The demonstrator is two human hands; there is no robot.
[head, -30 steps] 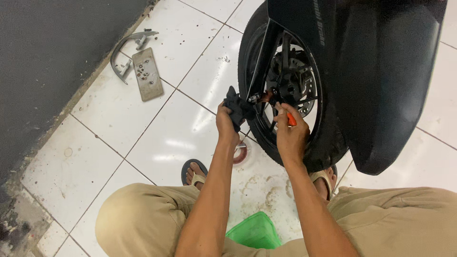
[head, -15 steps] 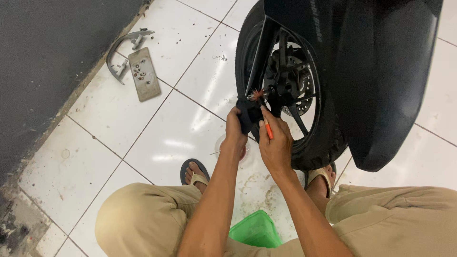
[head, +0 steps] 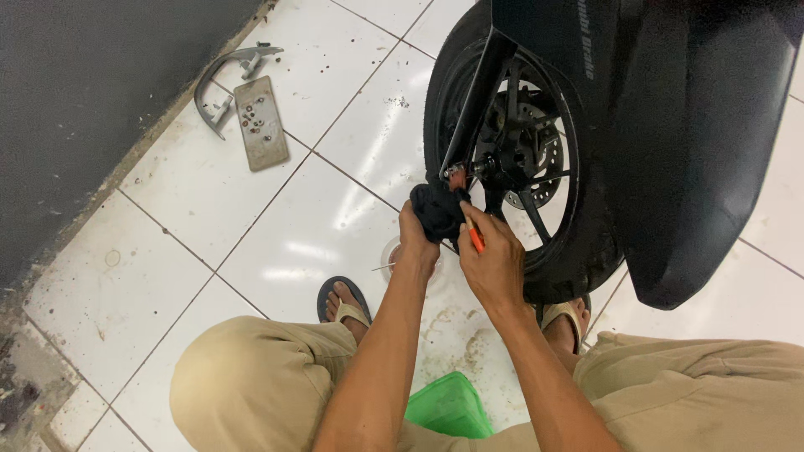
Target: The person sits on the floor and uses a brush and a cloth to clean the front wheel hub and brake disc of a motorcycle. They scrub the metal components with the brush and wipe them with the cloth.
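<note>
Looking down through the head camera, I see my left hand (head: 416,238) closed around a black brake part (head: 440,209) just below the hub of the scooter's front wheel (head: 519,159). My right hand (head: 496,264), beside it and nearer the tyre, grips an orange-handled tool (head: 474,237). Well left of the wheel, a grey metal plate (head: 260,124) lies on the white tiles (head: 276,226).

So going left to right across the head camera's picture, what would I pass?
Dark wall → curved grey metal bracket → flat grey plate → left hand on a dark part → right hand with an orange tool → wheel → black fender.
</note>
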